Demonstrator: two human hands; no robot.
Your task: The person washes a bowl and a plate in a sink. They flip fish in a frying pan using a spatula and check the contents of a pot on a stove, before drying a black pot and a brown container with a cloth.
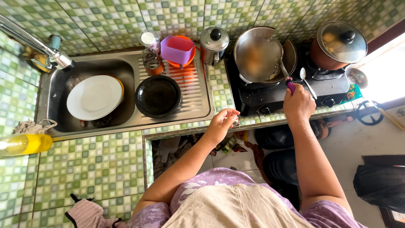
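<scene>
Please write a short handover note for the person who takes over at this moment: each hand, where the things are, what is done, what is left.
Right hand: closed on the purple handle of a utensil that reaches into the pan on the stove.
Left hand: fingers curled at the counter edge; whether it holds anything is unclear.
A spoon lies on the stove; a lidded pot stands on the far burner.
Done: pan on burner, utensil in it.
Left: white plate lies in the sink, black pan on the drainboard.
</scene>
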